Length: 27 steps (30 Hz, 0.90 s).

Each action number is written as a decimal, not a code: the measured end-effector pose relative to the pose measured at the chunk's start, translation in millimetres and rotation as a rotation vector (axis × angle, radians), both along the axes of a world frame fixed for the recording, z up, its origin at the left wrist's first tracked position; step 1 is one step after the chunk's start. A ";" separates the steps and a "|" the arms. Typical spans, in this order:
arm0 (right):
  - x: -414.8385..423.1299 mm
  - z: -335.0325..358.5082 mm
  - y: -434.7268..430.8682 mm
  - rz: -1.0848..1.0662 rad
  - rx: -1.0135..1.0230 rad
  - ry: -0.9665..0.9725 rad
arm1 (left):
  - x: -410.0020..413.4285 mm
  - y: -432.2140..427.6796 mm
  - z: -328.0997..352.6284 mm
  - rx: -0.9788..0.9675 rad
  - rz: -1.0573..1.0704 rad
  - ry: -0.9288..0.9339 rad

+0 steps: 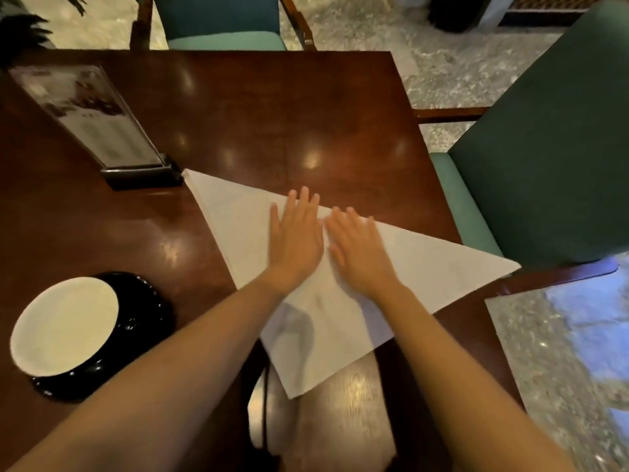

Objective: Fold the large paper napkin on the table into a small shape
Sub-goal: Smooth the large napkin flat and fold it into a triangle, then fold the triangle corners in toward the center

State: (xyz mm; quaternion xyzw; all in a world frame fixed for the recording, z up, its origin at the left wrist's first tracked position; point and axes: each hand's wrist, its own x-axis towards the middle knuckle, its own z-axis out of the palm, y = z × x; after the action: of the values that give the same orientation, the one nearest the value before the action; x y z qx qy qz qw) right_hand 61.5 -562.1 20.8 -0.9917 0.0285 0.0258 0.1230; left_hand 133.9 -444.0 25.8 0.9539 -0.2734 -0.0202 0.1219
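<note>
I press both hands, left hand (pixel 295 240) and right hand (pixel 360 254), flat and side by side on the paper napkin (pixel 435 267), a triangle mid-frame, I think to sharpen its fold.

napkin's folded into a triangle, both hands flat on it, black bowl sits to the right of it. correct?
Not quite. The head view shows the black bowl to the left of the napkin, not the right. The rest holds: the napkin is a triangle, and the left hand and right hand lie flat on it.

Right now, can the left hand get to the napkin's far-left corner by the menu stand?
Probably yes: the left hand lies flat on the napkin, and only bare napkin lies between it and that corner; the menu stand sits just beside it.
</note>
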 end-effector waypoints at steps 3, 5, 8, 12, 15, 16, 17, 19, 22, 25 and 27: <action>13.9 -11.3 16.4 -0.007 -0.067 0.034 | 23.0 2.8 -14.7 0.131 -0.026 0.019; 11.1 -15.4 11.2 -0.035 -0.092 0.018 | 25.0 10.2 -23.9 0.139 -0.033 0.006; -1.2 -16.2 -13.5 -0.104 -0.113 -0.002 | 26.7 15.7 -26.9 0.120 0.006 -0.012; -28.8 -13.6 -58.2 -0.188 -0.129 0.035 | 29.2 14.1 -26.2 0.121 0.026 -0.002; -51.8 -11.8 -90.1 -0.274 -0.148 0.064 | 30.4 15.8 -28.0 0.120 0.029 -0.011; -59.1 -11.1 -99.4 -0.303 -0.154 0.071 | 30.1 15.5 -28.5 0.124 0.027 -0.018; -66.0 -10.5 -107.5 -0.330 -0.155 0.075 | 29.9 15.4 -28.5 0.124 0.025 -0.024; -76.6 -9.0 -119.2 -0.380 -0.125 0.090 | 30.7 14.9 -29.0 0.131 0.022 -0.018; -82.0 -12.6 -129.0 -0.422 -0.029 0.114 | 34.2 14.9 -29.4 0.189 0.027 0.019; -81.5 -9.9 -132.2 -0.420 0.171 0.062 | 29.0 3.3 -20.9 0.158 0.006 0.041; -80.8 -2.0 -135.1 -0.536 0.433 0.007 | 15.2 -14.3 -12.7 0.068 -0.126 -0.011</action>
State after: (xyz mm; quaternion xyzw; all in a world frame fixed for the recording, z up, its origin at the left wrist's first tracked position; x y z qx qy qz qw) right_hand -19.3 -697.2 18.8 -0.8998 0.2822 0.0013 0.3327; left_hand 149.2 -458.2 13.2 0.9386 -0.3325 -0.0320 0.0865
